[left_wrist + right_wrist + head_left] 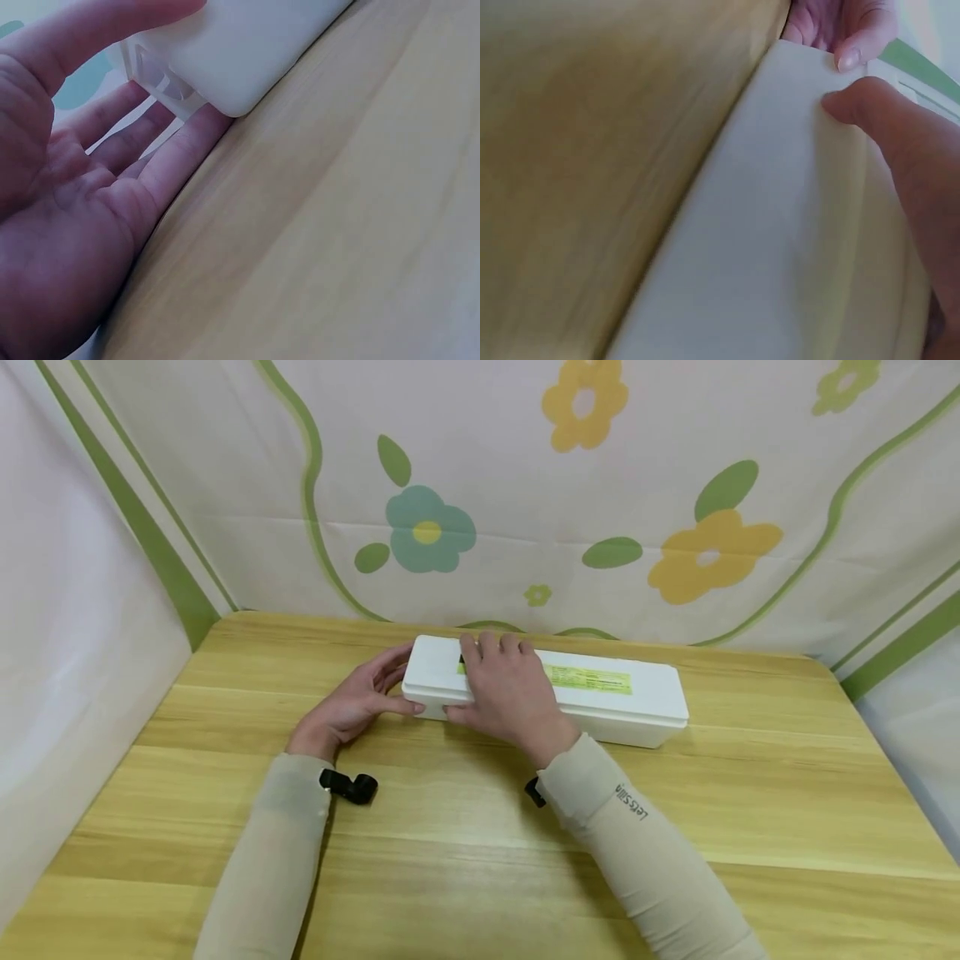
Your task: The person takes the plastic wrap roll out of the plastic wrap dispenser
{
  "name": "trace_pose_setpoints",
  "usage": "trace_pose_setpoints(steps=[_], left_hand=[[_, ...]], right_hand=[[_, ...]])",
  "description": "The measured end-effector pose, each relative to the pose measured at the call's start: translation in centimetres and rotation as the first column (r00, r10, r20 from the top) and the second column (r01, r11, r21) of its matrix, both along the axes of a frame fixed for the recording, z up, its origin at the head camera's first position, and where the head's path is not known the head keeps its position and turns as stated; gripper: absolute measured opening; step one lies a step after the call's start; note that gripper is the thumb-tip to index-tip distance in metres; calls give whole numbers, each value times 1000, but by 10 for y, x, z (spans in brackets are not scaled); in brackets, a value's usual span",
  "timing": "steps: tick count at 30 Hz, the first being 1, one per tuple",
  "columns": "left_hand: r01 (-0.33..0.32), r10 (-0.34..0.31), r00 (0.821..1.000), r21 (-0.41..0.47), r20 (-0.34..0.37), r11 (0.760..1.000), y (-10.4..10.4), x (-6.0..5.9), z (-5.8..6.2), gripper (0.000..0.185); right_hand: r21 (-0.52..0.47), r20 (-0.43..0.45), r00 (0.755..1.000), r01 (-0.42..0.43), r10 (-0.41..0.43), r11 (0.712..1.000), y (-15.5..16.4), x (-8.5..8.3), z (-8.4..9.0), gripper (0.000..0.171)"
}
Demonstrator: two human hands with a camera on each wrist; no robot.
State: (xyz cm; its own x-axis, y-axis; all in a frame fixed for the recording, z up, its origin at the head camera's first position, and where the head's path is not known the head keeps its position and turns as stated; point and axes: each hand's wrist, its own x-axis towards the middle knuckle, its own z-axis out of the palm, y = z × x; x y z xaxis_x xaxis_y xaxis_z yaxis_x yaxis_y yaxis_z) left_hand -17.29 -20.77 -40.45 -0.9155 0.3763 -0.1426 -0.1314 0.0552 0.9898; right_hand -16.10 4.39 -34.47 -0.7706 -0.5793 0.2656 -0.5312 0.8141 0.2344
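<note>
A long white box [622, 729] with a lid and a yellow-green printed label [592, 679] lies lengthwise across the wooden table. At its left end, my left hand [358, 700] holds it, thumb on the front face and fingers round the end. In the left wrist view, those fingers [180, 154] reach to a recessed opening [161, 75] in the box's end, close to the tabletop. My right hand [510, 689] grips the box across the top, left of its middle, covering part of the label. Its thumb [855, 101] presses the front face near the left thumb [866, 37].
The wooden table [450, 860] stretches in front of the box and to both sides. A white curtain [517, 527] with printed flowers hangs right behind the table's back edge, with more fabric at left and right. Black wrist devices [348, 786] sit at the sleeve cuffs.
</note>
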Motion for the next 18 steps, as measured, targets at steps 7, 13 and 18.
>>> trace_pose_setpoints(steps=[7, 13, 18], left_hand=[[-20, 20, 1000, -21, -16, 1000, 2, 1, 1, 101], [-28, 28, 1000, -26, -11, 999, 3, 2, 3, 101], [-37, 37, 999, -43, -11, 998, 4, 3, 4, 99]], right_hand=[[-9, -48, 999, -2, 2, 1000, 1, 0, -5, 96], [-1, -26, 1000, 2, -2, 1000, 0, 2, -5, 95], [6, -46, 999, 0, 1, 1000, 1, 2, -6, 91]])
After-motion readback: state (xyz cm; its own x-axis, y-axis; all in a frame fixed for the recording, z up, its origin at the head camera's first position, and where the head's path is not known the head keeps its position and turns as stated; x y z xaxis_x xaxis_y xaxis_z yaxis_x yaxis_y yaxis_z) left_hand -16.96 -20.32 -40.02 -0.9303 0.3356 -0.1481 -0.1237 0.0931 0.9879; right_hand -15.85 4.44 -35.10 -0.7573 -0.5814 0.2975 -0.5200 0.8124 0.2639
